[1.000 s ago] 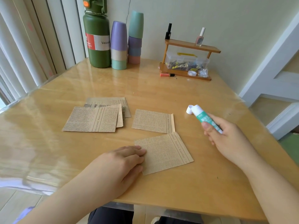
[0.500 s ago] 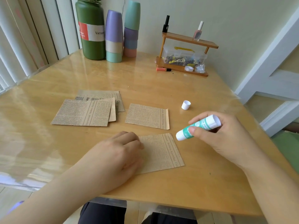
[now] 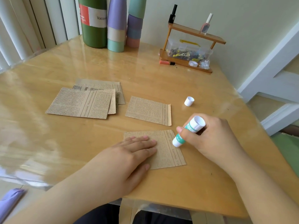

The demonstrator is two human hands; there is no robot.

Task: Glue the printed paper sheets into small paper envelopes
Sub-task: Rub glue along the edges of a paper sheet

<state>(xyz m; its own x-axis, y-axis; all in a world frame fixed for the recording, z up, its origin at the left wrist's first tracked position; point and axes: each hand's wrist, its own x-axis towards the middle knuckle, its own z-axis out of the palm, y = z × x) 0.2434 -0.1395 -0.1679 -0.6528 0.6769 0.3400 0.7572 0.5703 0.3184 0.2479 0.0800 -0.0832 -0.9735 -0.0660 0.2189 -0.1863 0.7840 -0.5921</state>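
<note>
The right hand [image 3: 212,138] is gripping the glue stick [image 3: 187,131], fingers and thumb curled round its barrel. The stick is tilting, its lower white tip touching the right margin of the nearest printed sheet [image 3: 168,149]; its upper end is pointing away from the person. The left hand [image 3: 127,159] is lying flat on the left part of that same sheet, fingers straight and together, pressing it against the worktop [image 3: 161,81].

Taking the nearest printed sheet as the landmark:
- It is lying close to the near edge of the worktop, printed side up, between the two hands.
- A second sheet [image 3: 148,110] is lying just beyond it, apart from it, with a narrow plain strip along its right edge.
- A stack of sheets [image 3: 80,102] is lying beyond it and to the left, the pieces overlapping one another.
- The white cap [image 3: 189,101] is standing beyond it and to the right, on the bare worktop, apart from the stick.
- A small wooden rack [image 3: 194,46] is standing far beyond it to the right, against the wall, carrying small bottles.
- A green flask [image 3: 93,23] and stacked cups [image 3: 116,26] are standing far beyond it, at the back of the worktop.
</note>
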